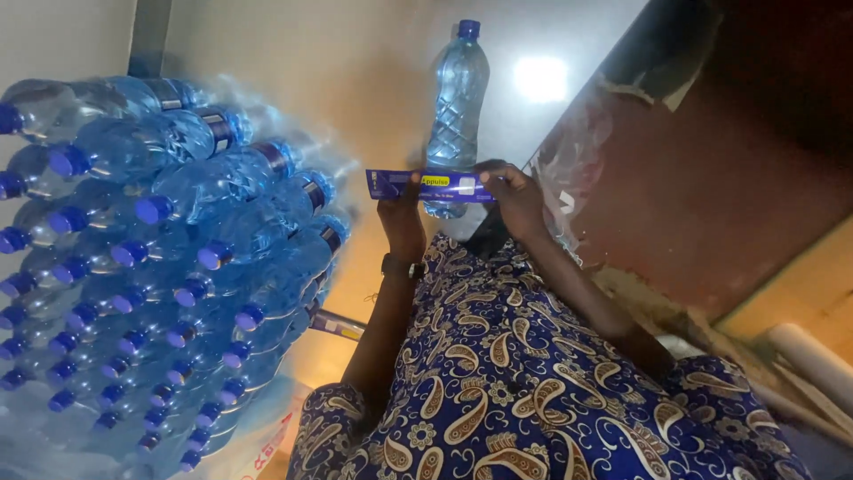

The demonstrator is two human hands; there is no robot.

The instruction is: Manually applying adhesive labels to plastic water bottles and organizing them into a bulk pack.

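Note:
A clear plastic water bottle [458,98] with a blue cap stands upright beyond my hands, its lower part hidden behind them. A purple-blue label strip [431,185] stretches flat across the bottle's lower body. My left hand [400,218], with a watch on its wrist, pinches the strip's left part. The strip's right end is gripped by my right hand [517,200]. My arms reach out over a blue paisley-patterned garment [498,391] that fills the lower middle of the view.
A big stack of shrink-wrapped water bottles [169,258] with blue caps fills the left side. Another label strip [338,325] lies on the floor beside it. Crumpled clear plastic [577,169] hangs by a brown wall at right. A white roll [813,360] lies at far right.

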